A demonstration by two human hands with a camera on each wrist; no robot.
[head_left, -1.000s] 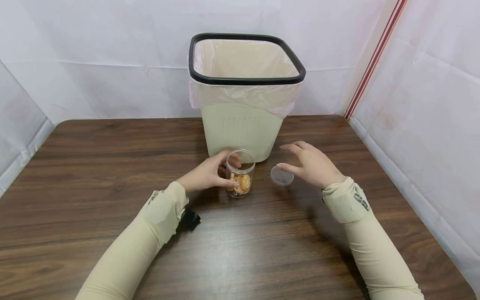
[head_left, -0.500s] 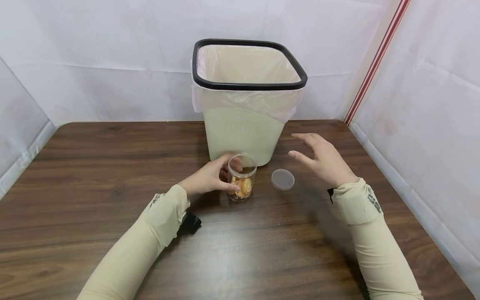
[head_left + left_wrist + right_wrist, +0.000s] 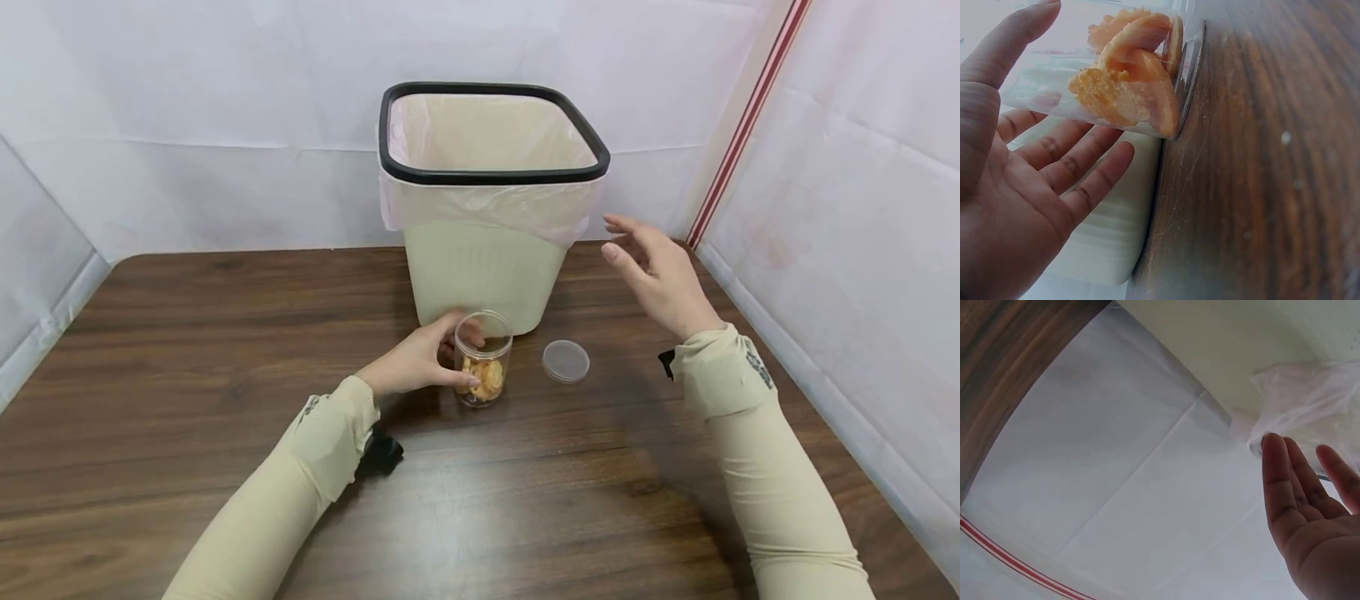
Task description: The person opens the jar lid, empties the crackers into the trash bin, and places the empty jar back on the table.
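A clear jar without its lid stands upright on the table, close in front of the trash bin. Several golden, ridged cookies lie at its bottom. My left hand holds the jar from the left, thumb on the near side and fingers behind it. The round clear lid lies flat on the table to the jar's right. My right hand is in the air to the right of the bin, holding nothing, its fingers slightly bent. In the right wrist view its fingers appear near the bin liner.
The cream bin has a black rim and a pale pink liner folded over its edge. White sheeting hangs behind and at both sides of the dark wooden table.
My right hand has moved away from above the lid, up and to the right beside the bin. The left hand has kept its hold on the jar, which stays in place.
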